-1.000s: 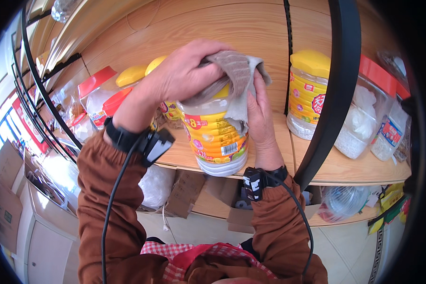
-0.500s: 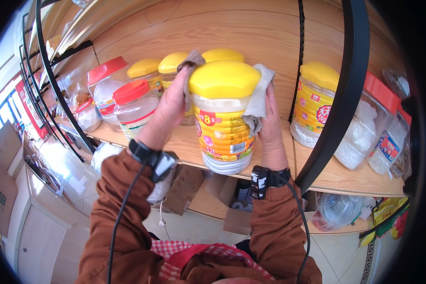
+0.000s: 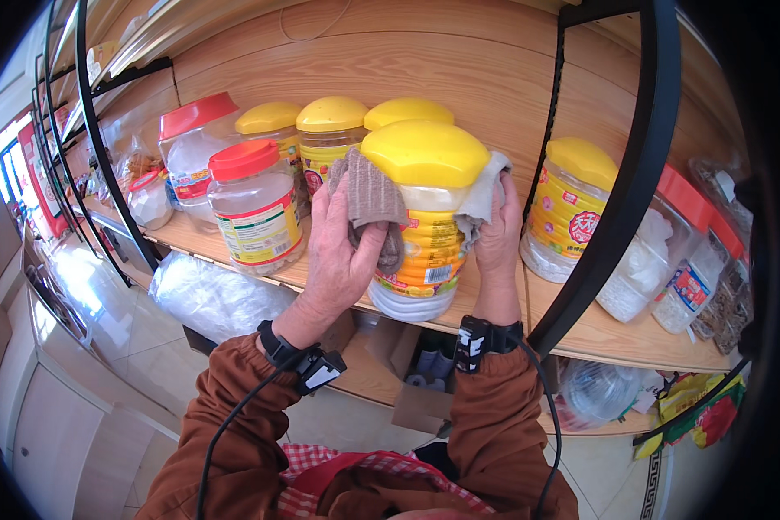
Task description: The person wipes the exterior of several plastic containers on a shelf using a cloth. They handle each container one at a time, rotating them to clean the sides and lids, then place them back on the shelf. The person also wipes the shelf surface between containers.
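A big plastic jar (image 3: 425, 260) with a yellow lid (image 3: 425, 152) and a yellow label stands at the front of the wooden shelf, between my hands. My left hand (image 3: 338, 247) presses a ribbed grey-brown cloth (image 3: 377, 204) against the jar's left front, over part of the label; thumb and fingers grip the cloth. On the jar's right side, my right hand (image 3: 500, 234) holds a light grey cloth (image 3: 485, 199) just below the lid. Its fingertips are partly hidden behind that cloth.
Yellow-lidded jars (image 3: 331, 126) stand behind, and a red-lidded jar (image 3: 256, 217) is at the left. A black post (image 3: 620, 182) rises on the right, before another yellow-lidded jar (image 3: 572, 208). Below are an opened carton (image 3: 420, 407) and plastic wrap (image 3: 217, 295).
My left hand and its cloth have come from the jar's left side by the lid down onto the label's front. The right hand stays at the right side. The view has shifted slightly.
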`<state>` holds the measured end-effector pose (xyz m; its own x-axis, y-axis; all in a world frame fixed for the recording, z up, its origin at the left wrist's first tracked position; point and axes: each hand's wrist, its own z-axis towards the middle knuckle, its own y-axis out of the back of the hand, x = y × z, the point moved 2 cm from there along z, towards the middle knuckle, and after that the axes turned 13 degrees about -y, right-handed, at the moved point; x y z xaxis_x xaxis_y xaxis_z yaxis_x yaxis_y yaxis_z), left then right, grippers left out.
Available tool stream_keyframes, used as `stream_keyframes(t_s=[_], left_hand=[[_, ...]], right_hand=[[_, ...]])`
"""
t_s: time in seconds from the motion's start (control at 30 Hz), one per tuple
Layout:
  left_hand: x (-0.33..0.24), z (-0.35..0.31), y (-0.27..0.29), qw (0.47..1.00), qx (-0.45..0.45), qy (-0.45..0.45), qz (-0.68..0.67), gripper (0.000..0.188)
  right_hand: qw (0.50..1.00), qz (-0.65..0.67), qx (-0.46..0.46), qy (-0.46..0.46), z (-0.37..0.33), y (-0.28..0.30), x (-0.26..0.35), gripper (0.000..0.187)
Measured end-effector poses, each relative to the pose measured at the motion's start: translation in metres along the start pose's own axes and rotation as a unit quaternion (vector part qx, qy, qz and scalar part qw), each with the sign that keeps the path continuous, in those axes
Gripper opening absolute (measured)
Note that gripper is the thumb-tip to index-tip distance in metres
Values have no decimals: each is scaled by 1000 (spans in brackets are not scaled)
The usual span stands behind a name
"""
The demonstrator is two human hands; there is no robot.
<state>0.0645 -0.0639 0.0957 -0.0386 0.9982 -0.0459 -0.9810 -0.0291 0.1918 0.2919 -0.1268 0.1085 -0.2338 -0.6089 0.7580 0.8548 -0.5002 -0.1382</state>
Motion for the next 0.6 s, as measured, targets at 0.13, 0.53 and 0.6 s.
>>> stream_keyframes(t_s=[0.13,0.53,0.6], left_hand=[[-21,2,-2,995,2,-70,67,70],[-37,-3,-8,981,32,-125,146,59],[-22,-8,-3,994,10,-63,85,66]], right_hand=[[982,-127,-114,86,-22,-8,19,48],[926,-266,-92,252,-63,-22,20,37],[943,-228,-96,221,-62,-14,11,46]])
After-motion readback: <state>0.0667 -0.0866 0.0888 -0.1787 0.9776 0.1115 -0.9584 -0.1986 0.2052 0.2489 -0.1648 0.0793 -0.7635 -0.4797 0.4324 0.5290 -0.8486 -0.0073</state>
